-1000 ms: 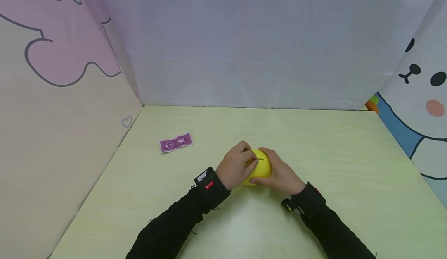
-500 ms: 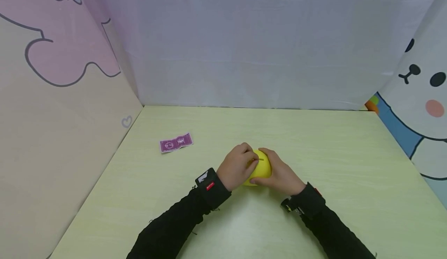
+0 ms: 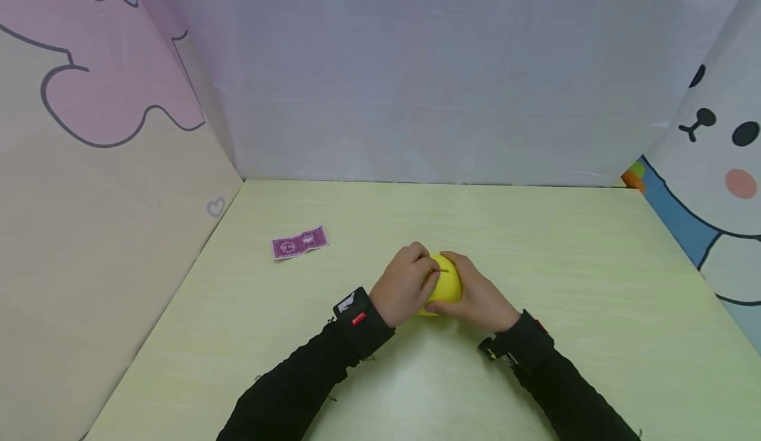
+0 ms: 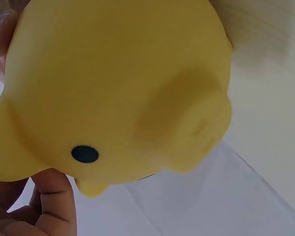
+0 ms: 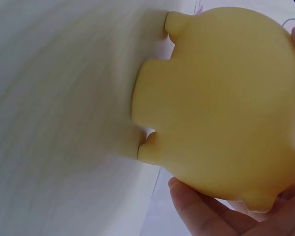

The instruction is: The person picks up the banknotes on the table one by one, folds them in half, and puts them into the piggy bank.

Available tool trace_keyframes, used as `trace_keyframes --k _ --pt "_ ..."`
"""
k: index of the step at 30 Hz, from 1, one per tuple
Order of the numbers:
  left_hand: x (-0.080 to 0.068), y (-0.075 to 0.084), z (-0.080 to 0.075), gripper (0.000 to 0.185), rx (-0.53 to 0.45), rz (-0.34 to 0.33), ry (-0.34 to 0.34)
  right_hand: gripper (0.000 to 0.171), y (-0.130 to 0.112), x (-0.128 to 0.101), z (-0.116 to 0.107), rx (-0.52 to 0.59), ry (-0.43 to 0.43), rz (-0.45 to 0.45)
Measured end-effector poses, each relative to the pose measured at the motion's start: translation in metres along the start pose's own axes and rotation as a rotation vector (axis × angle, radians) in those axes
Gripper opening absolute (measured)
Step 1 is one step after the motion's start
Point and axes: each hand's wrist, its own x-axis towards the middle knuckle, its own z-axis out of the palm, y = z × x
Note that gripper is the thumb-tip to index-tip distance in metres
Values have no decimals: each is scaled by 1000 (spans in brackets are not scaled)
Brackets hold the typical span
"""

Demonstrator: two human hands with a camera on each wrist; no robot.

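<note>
A yellow piggy bank (image 3: 447, 289) stands on the table between the hands, with a dark slot on top. My right hand (image 3: 478, 299) grips its right side, thumb on the near side and fingers on the far side. On the left, my left hand (image 3: 405, 284) has curled fingers, with thumb and index tips together at the slot; whether anything is between them is hidden. The left wrist view shows the pig's snout (image 4: 199, 130) and one black eye (image 4: 85, 154), with curled fingers (image 4: 56, 204) beside the ear. In the right wrist view, feet (image 5: 150, 93) touch the table.
A creased purple play banknote (image 3: 300, 243) lies on the table's left part. The pale wooden table (image 3: 565, 249) is bounded by a white sheet (image 3: 446, 84) behind and printed cartoon panels at both sides. Black bands (image 3: 362, 322) circle the wrists.
Over the last second the left hand has shifted very slightly to the right at the slot. The right hand, piggy bank and banknote look unmoved.
</note>
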Motion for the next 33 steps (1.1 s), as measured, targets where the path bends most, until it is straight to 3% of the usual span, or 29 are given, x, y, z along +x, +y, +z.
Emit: trace_keyframes --k 8,13,19,25,28,33 --pt "-3 -4 -5 13 -220 -131 -46 91 1 0 0 -8 -3 13" --pt "-6 -10 -12 17 -344 -181 4 93 -1 1 1 -23 5 38" --pt "-11 -27 -20 29 -347 -212 120 94 -2 1 2 -30 13 59" --pt "-15 -45 -32 39 -317 -291 201 95 0 1 3 -33 15 72" --pt "-18 -55 -40 46 -315 -365 212 95 0 1 3 -31 15 75" --pt "-23 -76 -56 61 -321 -534 174 95 0 0 3 -25 12 79"
